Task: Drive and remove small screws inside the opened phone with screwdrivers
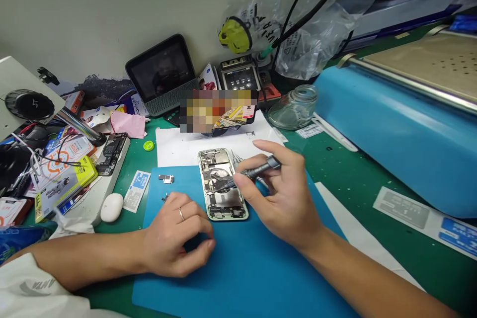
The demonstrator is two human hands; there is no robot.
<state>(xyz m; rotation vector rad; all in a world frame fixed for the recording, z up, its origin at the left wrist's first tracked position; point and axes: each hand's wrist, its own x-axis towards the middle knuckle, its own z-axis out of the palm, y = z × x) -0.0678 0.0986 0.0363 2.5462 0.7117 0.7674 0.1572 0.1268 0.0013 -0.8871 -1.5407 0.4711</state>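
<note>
An opened smartphone (pixel 222 164) with a pale green frame lies upright in my view on the blue mat (pixel 242 268), its inner parts bare. My right hand (pixel 281 194) grips a dark grey screwdriver (pixel 257 171) between thumb and fingers. The screwdriver slants down to the left, its tip over the middle of the phone; whether it touches cannot be made out. My left hand (pixel 181 236), with a ring on one finger, rests on the mat left of the phone. Its fingers curl loosely toward the thumb, and nothing shows in them. Small phone parts (pixel 166 179) lie beyond it.
Behind the phone a lit phone (pixel 234 117) leans on a stand over white paper (pixel 169 146). A glass jar (pixel 298 104) and a blue-covered machine (pixel 380 134) stand right. Boxes (pixel 69 186), a white earbud case (pixel 112 207) and another opened phone (pixel 112 154) are left.
</note>
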